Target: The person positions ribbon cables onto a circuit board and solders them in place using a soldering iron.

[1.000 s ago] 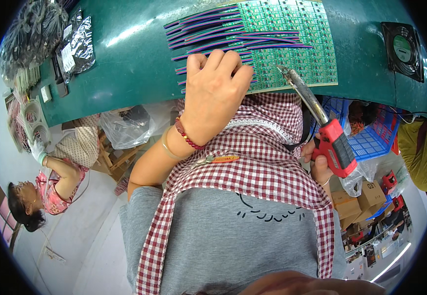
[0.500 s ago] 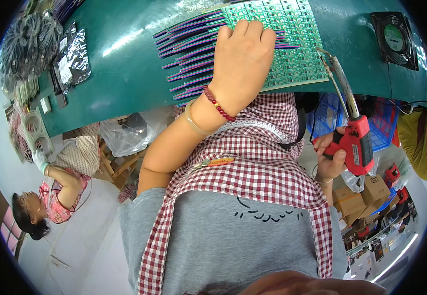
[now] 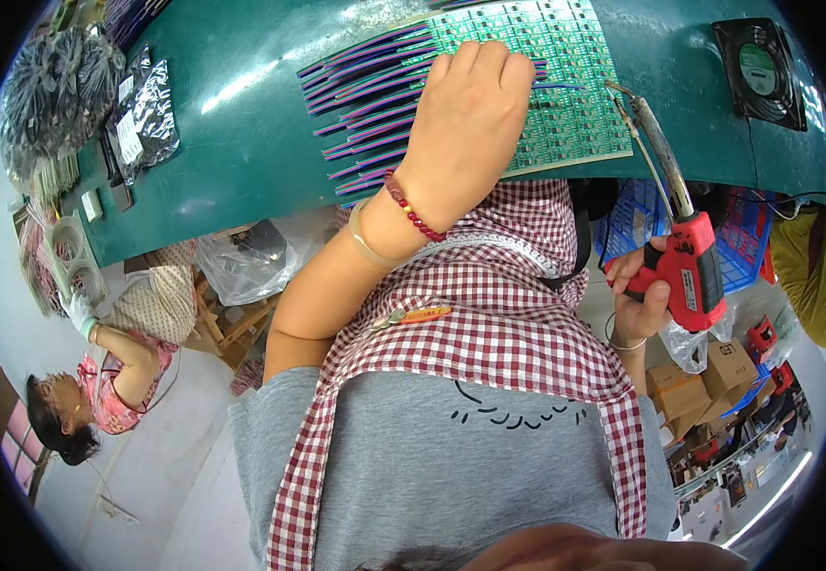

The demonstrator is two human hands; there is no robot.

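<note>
My left hand is closed over a panel of green circuit boards, knuckles up. A thin ribbon cable sticks out past its right side, apparently pinched in the fingers; the fingertips are hidden. Rows of dark blue and pink ribbon cables lie on the panel's left part and run out over the table. My right hand is wrapped round the handle of a red and black soldering gun. Its metal tip points up, close to the panel's right edge, with a thin feed tube alongside.
A black fan stands on the green table at the right. Bagged dark parts and a silvery bag lie at the left. Blue crates and cardboard boxes are below right. Another person works at the left.
The soldering gun has shifted slightly up and left. The cable end beside my left hand now looks thinner, as if turned on edge. My left hand has barely moved.
</note>
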